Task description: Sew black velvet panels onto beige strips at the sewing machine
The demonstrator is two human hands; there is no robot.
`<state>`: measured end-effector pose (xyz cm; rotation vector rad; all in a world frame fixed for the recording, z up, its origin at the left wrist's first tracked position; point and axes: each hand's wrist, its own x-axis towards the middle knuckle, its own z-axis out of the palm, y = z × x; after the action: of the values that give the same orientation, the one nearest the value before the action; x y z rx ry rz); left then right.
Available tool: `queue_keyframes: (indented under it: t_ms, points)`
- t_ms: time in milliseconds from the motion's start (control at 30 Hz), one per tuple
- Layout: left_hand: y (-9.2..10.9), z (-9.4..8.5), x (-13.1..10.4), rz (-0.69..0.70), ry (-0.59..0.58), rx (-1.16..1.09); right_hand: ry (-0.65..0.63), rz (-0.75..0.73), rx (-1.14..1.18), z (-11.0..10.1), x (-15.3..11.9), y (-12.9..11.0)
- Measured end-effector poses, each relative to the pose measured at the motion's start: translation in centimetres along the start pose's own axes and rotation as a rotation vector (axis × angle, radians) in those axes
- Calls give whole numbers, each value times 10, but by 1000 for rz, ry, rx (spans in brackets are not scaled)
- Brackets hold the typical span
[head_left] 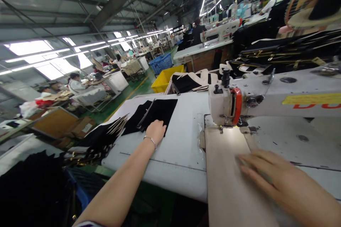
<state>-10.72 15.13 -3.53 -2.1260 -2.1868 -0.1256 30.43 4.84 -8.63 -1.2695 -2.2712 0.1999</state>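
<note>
A white sewing machine (223,103) with a red guard stands at the right. Under its presser foot lies a long beige strip (226,170), which hangs over the table's front edge. My right hand (274,173), blurred by motion, is over the strip's right side with its fingers apart. On the white table (183,149) to the left, my left hand (156,131) rests on the edge of a black fabric piece (165,110); its fingertips are curled and what they grip is hidden. A dark zipper strip (146,115) lies across the black pieces.
Stacked black pieces (101,134) overhang the table's left edge. Behind the table are a yellow crate (166,78), a blue crate (161,63) and cut black-and-beige pieces (189,81). Zippered black items (287,51) are piled behind the machine. Several people sit farther back.
</note>
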Motion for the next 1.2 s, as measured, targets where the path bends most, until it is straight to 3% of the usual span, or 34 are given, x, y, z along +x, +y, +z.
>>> queue_keyframes:
  t_ms: [67,167,267,433,467,533,600,667,767,833,900,1000,1100,1200]
  points:
    - [-7,3,2,-2,-52,22,-21,-61,-94,14,33,4]
    - [-5,4,3,37,-117,32,1,-91,-191,32,54,12]
    - [-1,-6,4,55,-142,50,6,-101,-207,37,52,16]
    - [15,-46,-13,84,-54,46,17,-114,-181,30,48,12]
    - [21,-52,-21,126,-58,18,17,-114,-184,29,49,10]
    - [36,-56,-36,293,-179,-120,12,-109,-198,26,51,7]
    - [53,-46,-46,475,-304,-300,3,-101,-212,24,52,3]
    - [68,-25,-45,516,-207,-361,-5,-95,-220,22,53,0]
    - [81,9,-27,314,107,-218,-16,-93,-229,20,53,-3]
    - [81,22,-13,190,117,-197,-22,-94,-231,19,53,-4]
    - [79,25,-4,141,59,-250,-28,-92,-230,19,53,-4]
    - [81,14,-7,190,-7,-325,-36,-90,-222,18,53,-5]
    - [101,1,-20,392,-64,-449,-40,-83,-211,17,53,-5]
    - [135,0,-25,612,-135,-568,-38,-66,-208,17,52,-6]
